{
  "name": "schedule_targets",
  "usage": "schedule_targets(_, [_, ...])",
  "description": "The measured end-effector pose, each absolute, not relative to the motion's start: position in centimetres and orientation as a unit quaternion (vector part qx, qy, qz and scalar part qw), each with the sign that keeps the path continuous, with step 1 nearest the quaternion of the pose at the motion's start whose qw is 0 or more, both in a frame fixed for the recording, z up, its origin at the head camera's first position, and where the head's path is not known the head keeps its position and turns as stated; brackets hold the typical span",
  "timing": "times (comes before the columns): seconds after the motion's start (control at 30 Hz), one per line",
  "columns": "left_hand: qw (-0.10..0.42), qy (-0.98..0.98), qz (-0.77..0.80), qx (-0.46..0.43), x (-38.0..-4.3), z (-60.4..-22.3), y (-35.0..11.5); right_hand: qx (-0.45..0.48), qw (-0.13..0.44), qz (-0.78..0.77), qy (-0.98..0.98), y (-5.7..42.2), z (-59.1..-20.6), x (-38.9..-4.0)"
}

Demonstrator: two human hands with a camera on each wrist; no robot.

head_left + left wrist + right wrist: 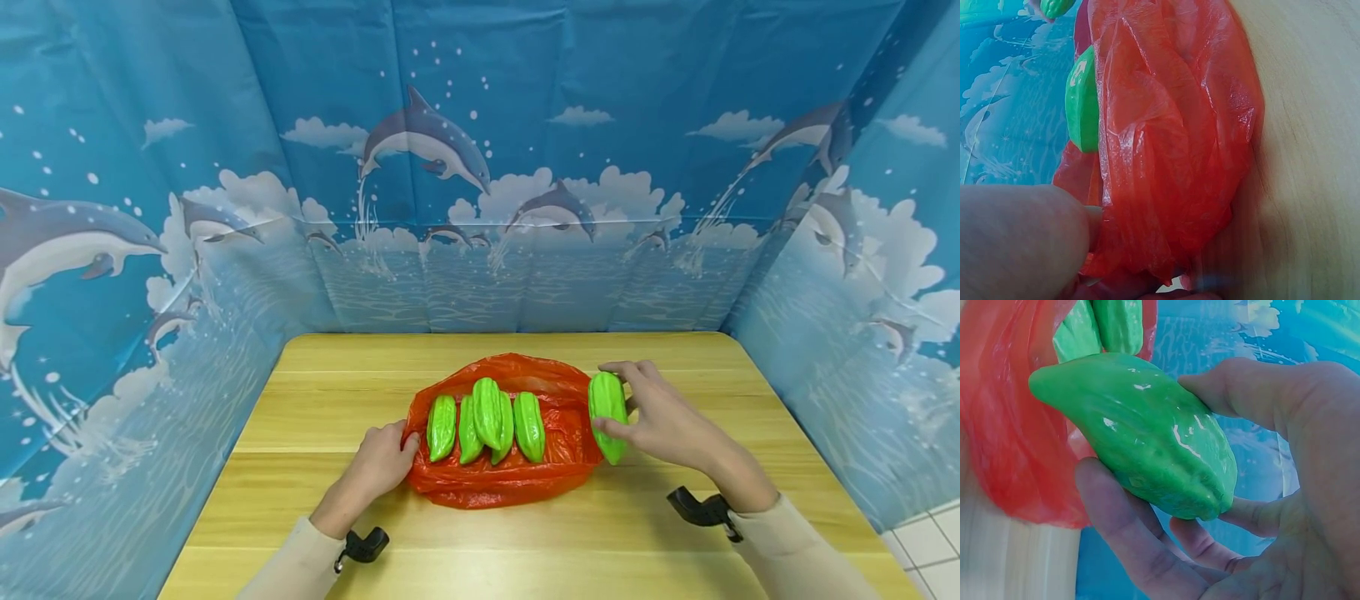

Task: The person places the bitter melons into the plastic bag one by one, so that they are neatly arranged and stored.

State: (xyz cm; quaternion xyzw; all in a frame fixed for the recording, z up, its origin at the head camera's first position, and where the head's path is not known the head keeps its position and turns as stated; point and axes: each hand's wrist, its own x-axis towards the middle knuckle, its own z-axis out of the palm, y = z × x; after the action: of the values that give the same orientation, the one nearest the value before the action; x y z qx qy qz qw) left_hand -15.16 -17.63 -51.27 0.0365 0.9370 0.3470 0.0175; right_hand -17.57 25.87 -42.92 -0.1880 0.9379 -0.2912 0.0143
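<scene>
My left hand point(380, 460) grips the left edge of a red plastic bag point(480, 497), its thumb over the rim. The bag lies on the table with its mouth spread wide. Several glossy green ridged fruits point(442, 428) lie in it, one on top of others. My right hand point(667, 421) holds another such green ridged fruit point(1138, 434) between thumb and fingers, at the bag's right edge. In the right wrist view, its tapered end points toward the bag. The left wrist view shows the bag's crumpled side, with one green fruit point(1082, 103) peeking out beyond its rim.
The bag rests on a pale wooden table point(315, 400) with rounded far corners. A blue curtain point(525, 275) printed with dolphins and clouds hangs behind the table and along both sides. White floor tiles point(926, 542) show at lower right.
</scene>
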Motion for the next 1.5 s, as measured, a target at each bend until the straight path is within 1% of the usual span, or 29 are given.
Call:
schedule_targets(0.57, [0.018,0.937,0.346,0.035,-15.4,-51.6,-17.8,-0.211,0.015,-0.288,0.934,23.0,-43.2,-18.4])
schedule_targets(1.07, [0.024,0.934,0.355,0.033,-15.4,-51.5,-17.9,-0.212,0.019,-0.295,0.931,20.8,-43.7,-19.4])
schedule_targets(1.3, [0.023,0.934,0.355,0.035,-15.5,-51.6,-17.8,-0.215,0.009,-0.293,0.932,19.8,-44.1,-19.9])
schedule_targets(1.5, [0.023,0.934,0.353,0.036,-15.6,-51.7,-17.9,-0.223,0.018,-0.295,0.929,19.2,-44.5,-20.3])
